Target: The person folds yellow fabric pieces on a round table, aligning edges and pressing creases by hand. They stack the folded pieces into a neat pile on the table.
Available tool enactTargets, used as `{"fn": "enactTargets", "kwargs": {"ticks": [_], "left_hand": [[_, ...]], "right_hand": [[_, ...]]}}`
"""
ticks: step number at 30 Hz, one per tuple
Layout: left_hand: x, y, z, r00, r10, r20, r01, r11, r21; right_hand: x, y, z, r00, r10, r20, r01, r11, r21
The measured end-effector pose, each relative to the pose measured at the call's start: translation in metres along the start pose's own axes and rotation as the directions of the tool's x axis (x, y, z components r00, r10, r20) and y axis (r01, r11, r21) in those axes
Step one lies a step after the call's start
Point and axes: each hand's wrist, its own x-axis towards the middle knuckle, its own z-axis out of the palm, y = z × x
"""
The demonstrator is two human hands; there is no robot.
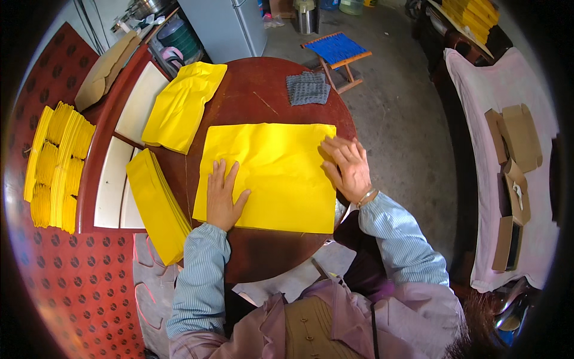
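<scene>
A large sheet of yellow paper [281, 179] lies flat on the round dark red table [251, 257], with soft creases across its upper part. My left hand [225, 197] rests on the sheet's left side, palm down, fingers stretched out. At the right edge, my right hand [350, 164] touches the upper corner with its fingers extended and slightly bent. To the left lies a stack of folded yellow paper [156, 203], partly overhanging the table. Behind it is a crumpled yellow paper piece [184, 107].
A grey cloth [308, 88] lies on the table's far side. Beyond stands a folding stool [338, 51] with a blue seat. Bundles of yellow paper [57, 164] are piled at far left. Opened cardboard boxes [517, 179] lie on a pink-covered couch [478, 107] at right.
</scene>
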Motion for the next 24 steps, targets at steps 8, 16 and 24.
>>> {"fn": "enactTargets", "kwargs": {"ticks": [8,16,24], "left_hand": [[-0.001,0.0,0.002,1.0,-0.011,-0.001,0.011,1.0,0.012],[0.004,-0.004,-0.006,1.0,0.013,-0.026,-0.014,0.999,-0.029],[-0.043,0.088,-0.043,0.937,0.016,-0.348,-0.148,0.922,-0.359]], "right_hand": [[0.032,0.029,0.008,0.997,-0.043,0.059,0.055,0.976,-0.213],[-0.003,0.017,-0.039,0.971,0.179,-0.159,-0.142,0.965,0.222],[-0.097,-0.113,-0.148,0.985,0.13,0.114,-0.139,0.199,0.97]]}}
